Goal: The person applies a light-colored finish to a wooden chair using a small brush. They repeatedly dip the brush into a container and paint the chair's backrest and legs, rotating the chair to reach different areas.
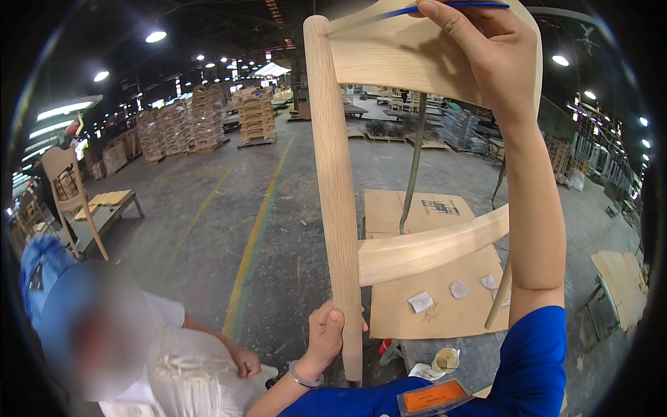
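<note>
An unfinished pale wooden chair frame [339, 187] is held up in front of me. My left hand [328, 335] grips the lower end of its round leg. My right hand [486, 48] is raised at the top rail [389, 59] and pinches a thin blue pencil [417, 9] against the wood. A curved rail [431, 247] runs from the leg toward my right arm.
A person in a white shirt [174, 361] sits low at my left. Cardboard sheets [424, 278] with bits of sandpaper lie on the concrete floor. A wooden chair [69, 191] stands on a low bench at left. Stacks of chair parts [201, 121] fill the back.
</note>
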`<move>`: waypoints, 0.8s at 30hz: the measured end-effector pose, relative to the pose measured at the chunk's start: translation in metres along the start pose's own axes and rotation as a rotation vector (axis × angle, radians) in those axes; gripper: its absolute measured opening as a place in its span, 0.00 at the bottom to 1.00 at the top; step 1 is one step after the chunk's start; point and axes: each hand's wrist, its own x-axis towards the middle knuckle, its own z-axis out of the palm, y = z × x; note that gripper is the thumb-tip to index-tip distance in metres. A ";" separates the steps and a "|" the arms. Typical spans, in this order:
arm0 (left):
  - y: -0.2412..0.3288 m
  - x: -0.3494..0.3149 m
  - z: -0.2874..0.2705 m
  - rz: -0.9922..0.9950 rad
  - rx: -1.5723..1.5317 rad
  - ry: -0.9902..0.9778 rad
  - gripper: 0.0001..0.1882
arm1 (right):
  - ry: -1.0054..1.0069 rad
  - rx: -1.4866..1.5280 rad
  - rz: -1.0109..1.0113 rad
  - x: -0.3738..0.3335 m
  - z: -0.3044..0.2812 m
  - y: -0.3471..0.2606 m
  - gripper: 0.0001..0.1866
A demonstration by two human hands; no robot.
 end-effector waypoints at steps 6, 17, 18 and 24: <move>0.001 0.002 -0.005 0.008 0.015 0.019 0.41 | 0.015 0.119 0.008 0.002 0.002 0.003 0.04; -0.008 0.022 -0.020 0.052 0.020 0.079 0.33 | 0.204 -0.009 -0.071 -0.049 -0.040 -0.002 0.19; -0.010 0.024 -0.024 0.036 0.000 0.092 0.33 | 0.233 0.001 -0.037 -0.062 -0.047 -0.006 0.20; -0.017 0.043 -0.050 0.078 0.021 0.095 0.31 | 0.153 0.254 0.143 -0.132 -0.073 -0.024 0.22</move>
